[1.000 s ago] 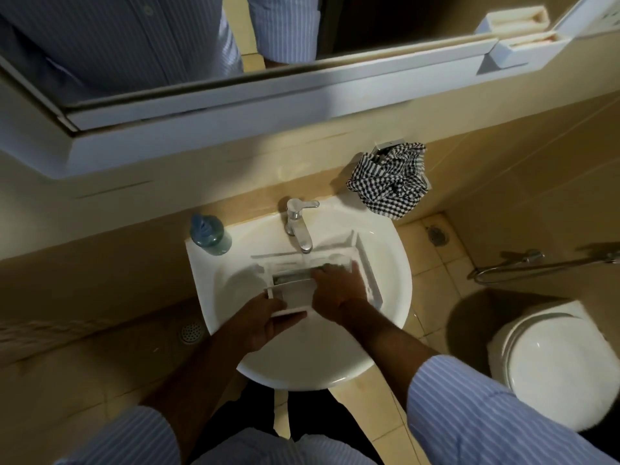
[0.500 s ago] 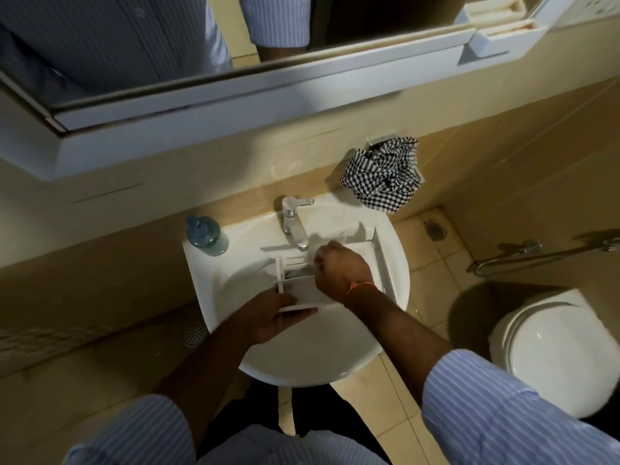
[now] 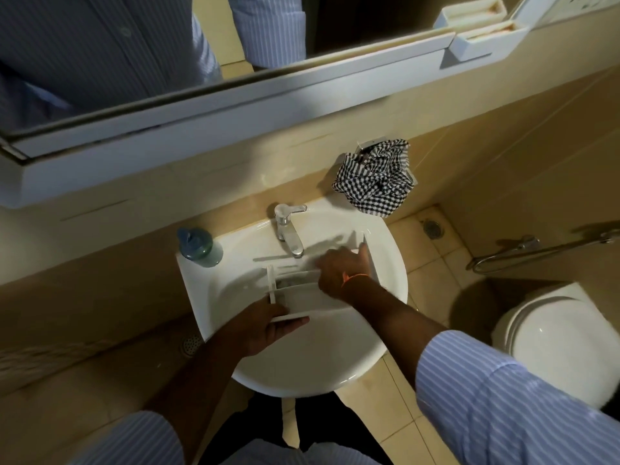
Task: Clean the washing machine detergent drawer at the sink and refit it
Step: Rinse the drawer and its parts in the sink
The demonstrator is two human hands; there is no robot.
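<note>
A white detergent drawer (image 3: 312,298) lies in the white sink (image 3: 302,367), just under the chrome tap (image 3: 287,229). Its dividers and a darker middle compartment face up. My left hand (image 3: 265,327) grips the drawer's near left corner, thumb on top of the edge and fingers underneath. My right hand (image 3: 342,270) is over the far right part of the drawer, fingers reaching down inside it and one finger touching the tall front panel. That hand is blurred with motion. No water stream is visible from the tap.
A blue-capped bottle (image 3: 199,248) stands on the sink's back left corner. A black-and-white checked cloth (image 3: 375,177) hangs on the wall behind the sink. A toilet (image 3: 563,344) and a spray hose (image 3: 523,250) are to the right, a floor drain (image 3: 191,344) to the left.
My right hand has slid from the drawer's middle compartments toward its far right end. The drawer has shifted slightly in the basin. My left hand keeps its grip on the near corner.
</note>
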